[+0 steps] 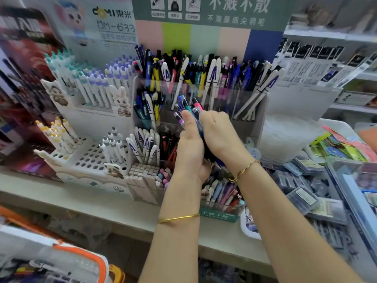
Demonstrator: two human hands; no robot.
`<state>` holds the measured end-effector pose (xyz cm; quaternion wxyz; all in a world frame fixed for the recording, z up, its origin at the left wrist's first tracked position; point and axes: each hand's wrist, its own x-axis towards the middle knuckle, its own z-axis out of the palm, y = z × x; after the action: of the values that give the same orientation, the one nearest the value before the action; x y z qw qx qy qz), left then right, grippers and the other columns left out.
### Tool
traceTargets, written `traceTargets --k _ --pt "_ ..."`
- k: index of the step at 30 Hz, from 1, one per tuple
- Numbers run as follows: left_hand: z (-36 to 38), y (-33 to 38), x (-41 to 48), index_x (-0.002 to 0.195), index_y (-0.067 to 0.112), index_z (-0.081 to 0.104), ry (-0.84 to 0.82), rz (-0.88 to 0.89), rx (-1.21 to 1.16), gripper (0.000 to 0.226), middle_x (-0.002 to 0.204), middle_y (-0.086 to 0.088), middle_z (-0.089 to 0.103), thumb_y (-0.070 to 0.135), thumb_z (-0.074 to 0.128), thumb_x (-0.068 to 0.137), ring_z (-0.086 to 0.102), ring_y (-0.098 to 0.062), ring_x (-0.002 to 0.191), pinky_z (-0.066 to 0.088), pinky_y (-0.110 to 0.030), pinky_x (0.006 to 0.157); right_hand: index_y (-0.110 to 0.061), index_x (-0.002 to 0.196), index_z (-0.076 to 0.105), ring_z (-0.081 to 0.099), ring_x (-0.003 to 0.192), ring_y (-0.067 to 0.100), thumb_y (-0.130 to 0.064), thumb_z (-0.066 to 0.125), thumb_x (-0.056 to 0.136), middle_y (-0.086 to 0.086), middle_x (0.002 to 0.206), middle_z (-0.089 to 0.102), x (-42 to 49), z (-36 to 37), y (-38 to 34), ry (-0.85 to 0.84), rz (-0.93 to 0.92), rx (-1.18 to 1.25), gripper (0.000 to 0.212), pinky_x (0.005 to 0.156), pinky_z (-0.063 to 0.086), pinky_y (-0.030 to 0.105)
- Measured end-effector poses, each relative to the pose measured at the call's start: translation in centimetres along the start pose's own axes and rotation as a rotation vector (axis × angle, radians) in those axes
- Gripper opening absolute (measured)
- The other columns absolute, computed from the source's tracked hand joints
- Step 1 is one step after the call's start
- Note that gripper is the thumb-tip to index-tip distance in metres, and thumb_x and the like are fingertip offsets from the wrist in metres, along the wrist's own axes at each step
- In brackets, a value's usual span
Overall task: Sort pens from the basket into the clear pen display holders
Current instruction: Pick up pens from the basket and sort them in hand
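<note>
Gripping bundle of pens (188,108) upright in left hand (190,152), right hand (219,133) curled on same bundle, probably to single one out, just before clear pen display holder (244,127), with back cells crowded, open room only mid-tier, rim near.

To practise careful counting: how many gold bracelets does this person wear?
2. One bracelet is on the left forearm, low in the picture. The other bracelet is on the right wrist, higher up. Both arms are bare, so none looks hidden.
</note>
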<state>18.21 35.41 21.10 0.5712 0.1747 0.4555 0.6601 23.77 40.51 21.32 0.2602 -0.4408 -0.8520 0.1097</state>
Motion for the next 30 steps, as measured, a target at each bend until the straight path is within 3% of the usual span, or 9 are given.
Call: traceTargets --k 2,4,8,12,14,19,22,27,30 --pt "-0.8 0.3 -0.1 0.109 0.008 0.058 0.028 0.037 0.015 0.067 0.093 -0.01 0.069 0.068 0.037 0.088 0.069 -0.025 0.087 0.055 -0.037 0.067 -0.013 0.073 0.039 0.038 0.078 0.026 -0.022 0.028 0.091 0.007 0.075 0.04 0.5 0.9 -0.6 -0.001 -0.015 0.04 0.023 0.063 0.024 0.033" --pt "-1.9 0.7 0.2 0.113 0.005 0.056 0.06 0.059 0.0 0.065 0.093 -0.013 0.069 0.064 0.043 0.089 0.07 -0.025 0.084 0.055 -0.036 0.064 -0.012 0.066 0.04 0.042 0.076 0.025 -0.024 0.035 0.097 0.011 0.078 0.044 0.9 1.5 -1.9 0.001 0.1 0.278 0.033 0.064 0.029 0.031" --pt "-4.3 2.5 1.3 0.107 0.009 0.06 0.052 0.029 -0.119 0.045 0.098 -0.013 0.072 0.052 0.051 0.094 0.072 -0.024 0.081 0.056 -0.036 0.065 -0.016 0.058 0.04 0.037 0.058 0.02 -0.018 0.045 0.098 0.005 0.077 0.041 2.0 2.3 -4.1 -0.016 0.143 0.541 0.041 0.051 0.024 0.019" --pt "-6.1 4.9 2.8 0.088 0.011 0.058 0.106 0.027 -0.218 0.026 0.057 -0.007 0.064 0.037 0.058 0.094 0.064 -0.015 0.047 0.052 -0.027 0.046 -0.02 0.056 0.038 0.034 0.059 0.016 -0.016 0.045 0.098 0.008 0.068 0.044 3.9 3.6 -6.1 0.032 0.063 0.488 0.043 0.049 0.023 0.018" --pt "-6.9 6.1 3.6 0.081 0.01 0.057 0.142 0.044 -0.251 0.024 0.049 -0.005 0.061 0.029 0.06 0.094 0.061 -0.014 0.042 0.049 -0.023 0.042 -0.018 0.06 0.042 0.035 0.059 0.013 -0.014 0.047 0.097 0.005 0.067 0.044 4.7 4.4 -7.1 0.082 0.063 0.468 0.037 0.05 0.027 0.018" --pt "-8.7 8.3 5.0 0.082 0.005 0.058 0.237 0.101 -0.271 0.017 0.056 -0.005 0.068 0.018 0.065 0.091 0.068 -0.015 0.052 0.058 -0.032 0.051 -0.016 0.092 0.053 0.049 0.07 0.002 -0.019 0.057 0.094 -0.012 0.077 0.053 6.2 6.4 -9.0 0.184 0.145 0.571 0.006 0.063 0.038 0.015" --pt "-9.3 8.9 5.5 0.083 0.005 0.055 0.312 0.133 -0.29 0.015 0.064 -0.008 0.067 0.013 0.065 0.091 0.068 -0.015 0.052 0.06 -0.034 0.053 -0.019 0.093 0.055 0.051 0.074 0.003 -0.021 0.059 0.093 -0.012 0.078 0.054 6.8 7.1 -9.8 0.161 0.186 0.607 0.004 0.065 0.041 0.015" --pt "-10.5 9.0 6.2 0.103 0.005 0.056 0.383 0.157 -0.282 0.017 0.083 -0.012 0.067 0.012 0.066 0.091 0.07 -0.019 0.065 0.061 -0.036 0.058 -0.007 0.091 0.071 0.058 0.073 0.011 -0.017 0.059 0.093 -0.002 0.075 0.064 7.3 7.4 -9.8 0.069 0.193 0.681 0.015 0.075 0.05 0.035" --pt "-10.7 8.7 6.3 0.11 0.003 0.055 0.421 0.195 -0.24 0.025 0.09 -0.011 0.068 0.015 0.066 0.091 0.07 -0.018 0.071 0.06 -0.031 0.058 -0.008 0.096 0.072 0.06 0.075 0.01 -0.015 0.057 0.095 0.009 0.082 0.068 7.0 7.1 -9.7 -0.009 0.207 0.769 0.017 0.075 0.052 0.032"
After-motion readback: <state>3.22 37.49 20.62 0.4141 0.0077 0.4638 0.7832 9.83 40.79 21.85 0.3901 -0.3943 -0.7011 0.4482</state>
